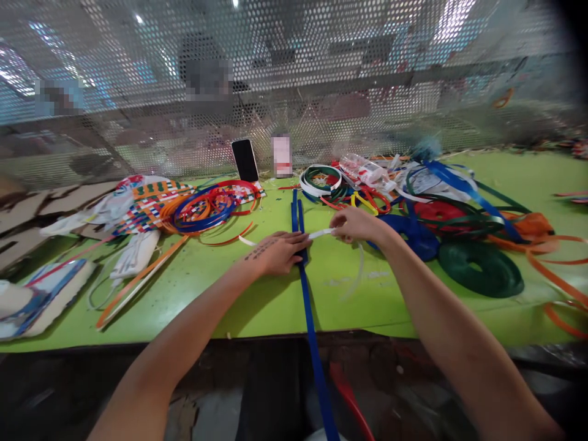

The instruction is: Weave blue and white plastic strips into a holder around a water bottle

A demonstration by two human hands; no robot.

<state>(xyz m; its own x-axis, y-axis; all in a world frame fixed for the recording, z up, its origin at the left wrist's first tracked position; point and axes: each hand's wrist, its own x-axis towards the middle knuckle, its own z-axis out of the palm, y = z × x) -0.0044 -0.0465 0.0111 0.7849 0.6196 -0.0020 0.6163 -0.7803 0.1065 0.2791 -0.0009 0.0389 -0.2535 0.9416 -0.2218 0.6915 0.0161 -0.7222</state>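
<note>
My left hand (pixel 278 251) lies flat, fingers together, pressing down on two long blue plastic strips (pixel 307 306) that run from the middle of the green table (pixel 257 306) over its front edge. A white strip (pixel 319 233) crosses the blue ones; my right hand (pixel 356 224) pinches its right end just above the table. The white strip's other end (pixel 245 240) shows left of my left hand.
Coils of orange, blue and red strip (pixel 206 208) lie left of centre beside a woven piece (pixel 151 202). Green (pixel 480 268), blue and red rolls crowd the right. A phone (pixel 245 160) leans on the perforated metal screen behind. Cardboard and bags sit far left.
</note>
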